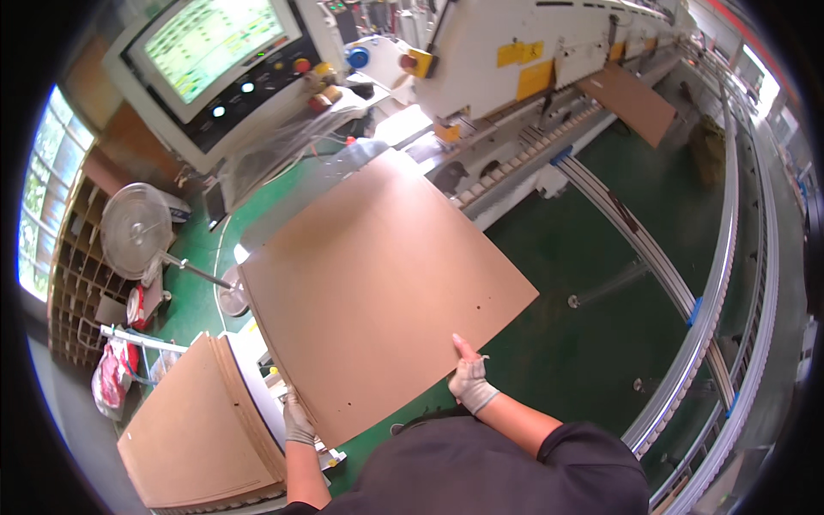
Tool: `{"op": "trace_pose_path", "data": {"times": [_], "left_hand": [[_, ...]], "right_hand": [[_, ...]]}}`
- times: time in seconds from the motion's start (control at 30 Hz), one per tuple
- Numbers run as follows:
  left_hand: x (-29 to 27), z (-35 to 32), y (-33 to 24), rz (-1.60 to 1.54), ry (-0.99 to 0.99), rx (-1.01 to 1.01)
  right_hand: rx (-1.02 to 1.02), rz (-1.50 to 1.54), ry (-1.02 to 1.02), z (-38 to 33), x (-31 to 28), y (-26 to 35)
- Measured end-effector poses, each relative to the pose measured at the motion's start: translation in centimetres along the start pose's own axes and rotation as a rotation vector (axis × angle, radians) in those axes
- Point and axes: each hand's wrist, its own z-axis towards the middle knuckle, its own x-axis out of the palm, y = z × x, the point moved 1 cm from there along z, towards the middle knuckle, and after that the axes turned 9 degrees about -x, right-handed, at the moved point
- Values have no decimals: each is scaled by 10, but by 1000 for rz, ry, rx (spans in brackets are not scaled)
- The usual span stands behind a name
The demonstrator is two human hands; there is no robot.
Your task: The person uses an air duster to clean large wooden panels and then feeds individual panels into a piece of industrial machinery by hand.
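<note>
A large flat brown panel [378,275] with a few small dark holes spans the middle of the view. My right hand [472,382], in a pale glove that leaves fingertips bare, grips its near right edge with the thumb lying on top. At the near left corner, my left hand [297,419], gloved too, closes on the panel's edge; its fingers are partly hidden. The panel's far corner reaches the near end of a long white machine [506,77]. Left of my left hand lies a stack of similar brown panels [197,429].
A control console [215,64] with a lit screen and buttons stands far left. Below it are a standing fan [137,230] and a shelf of pigeonholes [77,266]. Another brown panel [631,101] sits along the machine. Curved-looking metal rails [725,257] run down the right side above green floor.
</note>
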Motion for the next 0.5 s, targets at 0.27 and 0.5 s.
{"op": "trace_pose_path", "data": {"times": [0.27,0.5], "left_hand": [[86,-11,-9,230,39,-53],[108,27,14,213,131,-126]], "right_hand": [[80,207,-323,21,30,78],[189,264,-453,65,30,136]]}}
